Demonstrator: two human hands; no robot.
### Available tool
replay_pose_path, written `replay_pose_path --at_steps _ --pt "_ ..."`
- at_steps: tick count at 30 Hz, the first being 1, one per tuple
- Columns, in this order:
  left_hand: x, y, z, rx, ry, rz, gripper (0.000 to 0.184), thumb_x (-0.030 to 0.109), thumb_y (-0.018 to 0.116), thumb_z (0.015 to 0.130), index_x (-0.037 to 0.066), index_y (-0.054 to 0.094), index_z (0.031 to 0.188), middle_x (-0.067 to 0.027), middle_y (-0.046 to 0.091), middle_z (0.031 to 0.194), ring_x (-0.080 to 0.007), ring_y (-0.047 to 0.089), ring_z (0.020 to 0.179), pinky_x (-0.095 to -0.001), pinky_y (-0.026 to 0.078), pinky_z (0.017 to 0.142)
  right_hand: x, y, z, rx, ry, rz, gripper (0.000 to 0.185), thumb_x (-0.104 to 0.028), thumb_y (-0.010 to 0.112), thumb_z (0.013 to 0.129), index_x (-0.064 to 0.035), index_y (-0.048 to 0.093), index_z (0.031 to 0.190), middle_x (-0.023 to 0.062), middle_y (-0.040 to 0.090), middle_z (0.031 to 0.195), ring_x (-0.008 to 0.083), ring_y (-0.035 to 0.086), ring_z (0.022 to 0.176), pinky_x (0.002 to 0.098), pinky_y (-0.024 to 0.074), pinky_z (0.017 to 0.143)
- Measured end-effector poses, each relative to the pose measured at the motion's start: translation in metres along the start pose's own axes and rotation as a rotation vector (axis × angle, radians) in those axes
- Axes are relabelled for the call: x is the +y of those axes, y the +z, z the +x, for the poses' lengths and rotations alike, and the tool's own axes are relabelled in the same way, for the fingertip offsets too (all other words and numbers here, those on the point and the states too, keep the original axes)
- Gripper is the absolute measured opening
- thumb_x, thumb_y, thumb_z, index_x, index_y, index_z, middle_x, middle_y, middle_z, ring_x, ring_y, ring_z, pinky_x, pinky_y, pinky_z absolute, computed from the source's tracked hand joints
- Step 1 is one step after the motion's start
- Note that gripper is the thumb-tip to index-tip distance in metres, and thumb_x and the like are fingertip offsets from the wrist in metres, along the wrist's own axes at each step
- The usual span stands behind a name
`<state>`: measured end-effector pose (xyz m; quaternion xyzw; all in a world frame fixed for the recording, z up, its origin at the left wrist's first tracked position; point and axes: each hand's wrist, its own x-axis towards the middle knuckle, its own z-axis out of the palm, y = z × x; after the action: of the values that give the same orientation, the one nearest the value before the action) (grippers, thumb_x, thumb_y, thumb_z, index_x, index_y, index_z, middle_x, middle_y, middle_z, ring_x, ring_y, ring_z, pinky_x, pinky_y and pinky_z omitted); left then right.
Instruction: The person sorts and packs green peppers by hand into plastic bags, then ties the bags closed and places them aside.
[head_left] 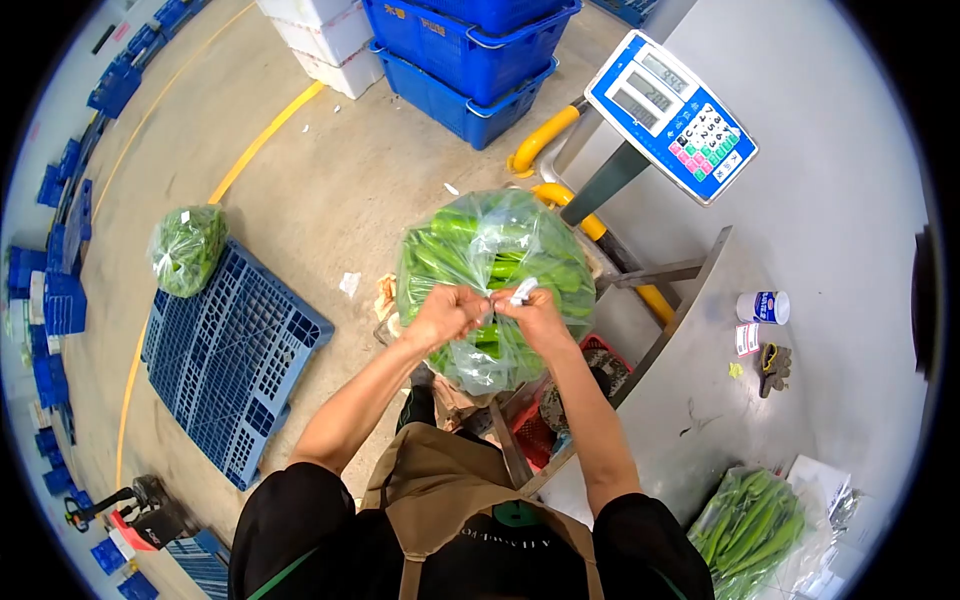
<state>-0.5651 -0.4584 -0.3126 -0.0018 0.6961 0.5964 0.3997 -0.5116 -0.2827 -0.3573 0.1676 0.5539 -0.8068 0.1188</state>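
Observation:
A large clear plastic bag [545, 235] full of long green vegetables stands in front of me, below the scale display [672, 117]. Both hands meet over its top. My left hand [452, 312] pinches the gathered plastic at the middle of the bag. Right beside it, my right hand [532, 312] pinches the plastic too, with a small white piece [523, 291] at its fingers. The fingertips of the two hands nearly touch.
Blue crates [465, 60] and white boxes [335, 50] stand ahead. On the left, a blue pallet [235, 350] bears a bag of greens [188, 250]. The metal table [690, 400] at right holds a tub [763, 307], a glove [773, 370] and bagged green vegetables [750, 525].

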Motion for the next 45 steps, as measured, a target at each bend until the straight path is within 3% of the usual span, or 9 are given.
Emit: replay_pose_path --at_steps 7,13,19,24,29,32,36,39,45 --pt "0.004 -0.005 0.029 0.114 0.945 0.526 0.022 0.004 0.061 0.076 0.001 0.061 0.098 -0.0159 0.062 0.083 -0.0306 0.058 0.082 -0.0383 0.046 0.072 0.009 0.009 0.005 0.079 -0.160 -0.186 0.011 0.005 0.064 0.069 -0.0007 0.066 0.078 0.0095 0.066 0.083 0.0161 0.061 0.075 0.0287 0.0478 0.070" --pt "0.006 -0.004 0.058 -0.136 0.601 0.711 0.033 0.017 0.060 0.075 -0.003 0.058 0.102 -0.0212 0.062 0.092 -0.0371 0.058 0.087 -0.0412 0.045 0.079 0.017 0.019 0.025 0.366 -1.039 -1.052 0.010 -0.009 0.061 0.062 -0.0073 0.056 0.071 0.0090 0.054 0.069 0.0279 0.053 0.069 0.0393 0.0386 0.068" --pt "0.022 -0.016 0.075 -0.353 0.361 0.622 0.025 -0.001 0.049 0.081 -0.001 0.059 0.104 -0.0080 0.063 0.088 -0.0146 0.055 0.080 -0.0271 0.044 0.074 0.012 0.013 0.033 0.510 -1.324 -1.306 0.015 -0.006 0.060 0.059 -0.0058 0.047 0.067 0.0097 0.045 0.077 0.0234 0.045 0.072 0.0345 0.0355 0.068" --pt "0.013 -0.036 0.102 -0.561 0.251 0.623 0.018 -0.005 0.055 0.077 -0.001 0.062 0.093 -0.0019 0.061 0.077 -0.0073 0.051 0.072 -0.0237 0.042 0.065 -0.001 -0.001 0.021 0.351 -1.286 -1.278 0.019 -0.005 0.063 0.054 -0.0070 0.049 0.067 0.0060 0.041 0.071 0.0229 0.045 0.072 0.0346 0.0338 0.068" --pt "0.044 -0.014 0.073 -0.414 0.689 1.045 0.013 -0.001 0.058 0.064 -0.001 0.060 0.077 -0.0155 0.058 0.066 -0.0302 0.057 0.062 -0.0339 0.045 0.056 -0.002 -0.013 0.027 0.057 -1.172 -1.115 0.014 -0.007 0.064 0.059 -0.0081 0.052 0.065 0.0034 0.044 0.067 0.0213 0.047 0.068 0.0334 0.0316 0.068" --pt "0.042 -0.017 0.089 -0.406 1.138 1.137 0.009 0.003 0.058 0.065 0.002 0.060 0.073 -0.0136 0.057 0.064 -0.0299 0.057 0.062 -0.0374 0.047 0.055 -0.006 -0.015 0.014 -0.057 -0.999 -0.999 0.010 -0.011 0.065 0.065 -0.0082 0.056 0.068 0.0043 0.048 0.067 0.0217 0.049 0.067 0.0344 0.0318 0.068" --pt "0.049 -0.020 0.096 -0.461 1.157 1.321 0.005 0.008 0.060 0.065 0.006 0.061 0.070 -0.0111 0.057 0.063 -0.0288 0.058 0.062 -0.0390 0.047 0.055 0.011 -0.006 0.013 -0.043 -0.915 -1.044 0.012 -0.016 0.065 0.070 -0.0071 0.058 0.071 0.0056 0.053 0.069 0.0229 0.052 0.069 0.0365 0.0321 0.070" --pt "0.034 -0.027 0.106 -0.448 1.115 1.350 0.005 0.010 0.060 0.065 0.007 0.060 0.069 -0.0102 0.058 0.063 -0.0286 0.058 0.061 -0.0385 0.047 0.055 0.024 0.002 -0.004 -0.215 -0.591 -1.375 0.013 -0.017 0.065 0.070 -0.0065 0.058 0.072 0.0055 0.054 0.070 0.0238 0.053 0.072 0.0368 0.0321 0.071" --pt "0.012 -0.032 0.120 -0.341 1.105 1.295 0.004 0.009 0.059 0.066 0.007 0.060 0.069 -0.0122 0.059 0.067 -0.0303 0.058 0.062 -0.0396 0.048 0.058 0.039 -0.005 -0.042 -0.022 -0.721 -1.154 0.019 -0.017 0.062 0.073 -0.0058 0.060 0.088 0.0074 0.055 0.075 0.0240 0.053 0.076 0.0362 0.0338 0.074"
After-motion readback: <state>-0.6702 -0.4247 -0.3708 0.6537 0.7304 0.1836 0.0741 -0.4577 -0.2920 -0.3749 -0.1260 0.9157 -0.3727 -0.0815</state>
